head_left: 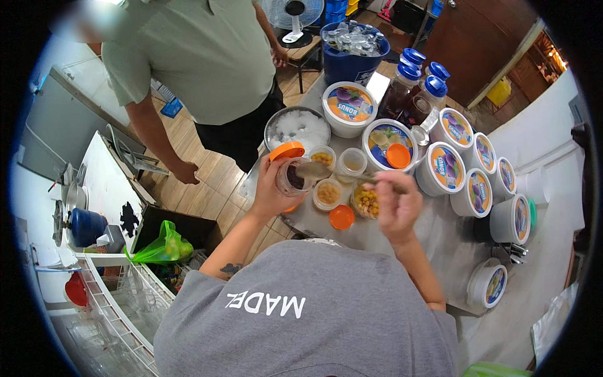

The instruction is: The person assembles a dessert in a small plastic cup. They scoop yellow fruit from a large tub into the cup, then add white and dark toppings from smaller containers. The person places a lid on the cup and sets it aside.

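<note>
My left hand [270, 198] is wrapped round a clear plastic jar [290, 182] with dark contents, tilted toward the right. An orange lid [287, 151] sits by its fingertips; whether the hand holds it too I cannot tell. My right hand [400, 207], slightly blurred, grips a metal spoon [312, 170] whose bowl is at the jar's mouth. Below the spoon's handle is a clear tub of yellow pieces [365, 204]. Close by are a jar of pale-brown pieces [328, 195], an open jar [352, 162], another with yellow pieces [323, 157], and a loose orange lid [341, 217].
A bowl of crushed ice [298, 131] stands beyond the jars. White lidded tubs [441, 168] crowd the metal table's right side. Blue-lidded pitchers [402, 88] and a blue bucket of bottles [353, 60] are farther back. Another person [201, 56] stands at the far left.
</note>
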A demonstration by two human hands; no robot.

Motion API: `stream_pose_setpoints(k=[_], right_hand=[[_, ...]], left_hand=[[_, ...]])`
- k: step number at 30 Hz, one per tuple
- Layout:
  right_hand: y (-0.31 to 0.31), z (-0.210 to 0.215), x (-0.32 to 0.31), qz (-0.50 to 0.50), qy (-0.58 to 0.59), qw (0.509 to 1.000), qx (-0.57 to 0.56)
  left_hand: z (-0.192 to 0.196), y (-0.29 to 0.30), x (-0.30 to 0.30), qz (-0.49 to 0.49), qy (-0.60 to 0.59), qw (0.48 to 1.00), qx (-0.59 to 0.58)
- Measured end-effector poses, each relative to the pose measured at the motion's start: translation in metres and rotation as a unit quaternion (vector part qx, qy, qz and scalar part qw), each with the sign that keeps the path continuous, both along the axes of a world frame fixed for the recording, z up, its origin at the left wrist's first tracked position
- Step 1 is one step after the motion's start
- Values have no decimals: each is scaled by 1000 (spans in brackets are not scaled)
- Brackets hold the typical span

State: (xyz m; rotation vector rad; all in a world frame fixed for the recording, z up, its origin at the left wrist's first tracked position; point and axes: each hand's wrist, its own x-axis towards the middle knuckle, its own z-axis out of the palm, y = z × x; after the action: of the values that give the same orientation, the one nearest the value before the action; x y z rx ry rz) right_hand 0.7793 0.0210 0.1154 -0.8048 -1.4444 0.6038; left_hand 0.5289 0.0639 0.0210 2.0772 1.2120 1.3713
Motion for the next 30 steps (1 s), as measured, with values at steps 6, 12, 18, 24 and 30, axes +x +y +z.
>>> stream_pose_setpoints(k=[6,12,18,24,30], right_hand=[[14,-13,-11,45,-240,968,59],[12,-25,-6,11,44,978,-203],[14,-25,20,0,162,962,-218],[7,-33,43,-41,237,943,-231],[-9,-21,83,-65,265,941,-199]], left_hand=[[25,-5,35,13,46,999,-25],[27,-3,47,10,67,997,-44],[31,-1,52,-4,58,996,-64],[43,4,66,-31,67,997,-39],[46,12,91,-50,64,996,-25]])
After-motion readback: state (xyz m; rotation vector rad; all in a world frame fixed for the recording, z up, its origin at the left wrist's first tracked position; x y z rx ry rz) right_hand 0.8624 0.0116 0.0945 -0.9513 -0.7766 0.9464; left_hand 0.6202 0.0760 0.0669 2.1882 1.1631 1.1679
